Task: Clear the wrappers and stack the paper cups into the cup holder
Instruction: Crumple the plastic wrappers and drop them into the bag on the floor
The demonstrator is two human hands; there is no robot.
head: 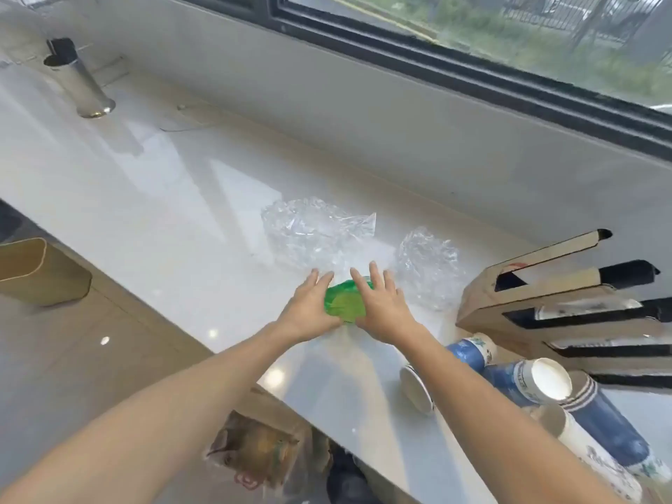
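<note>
Both hands, left and right, are laid flat and open either side of crumpled green plastic wrapper, likely to gather it; blue-white paper cups are left lying near right.

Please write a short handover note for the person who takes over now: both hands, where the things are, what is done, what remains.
Left hand and right hand: both flat, pressing the green wrapper on the counter.
Two clear wrappers lie just beyond it.
Paper cups lie on their sides, front right, beside the cardboard cup holder.
Done: no wrapper cleared yet.
Left: remove three wrappers; stack the loose cups into the holder.
</note>
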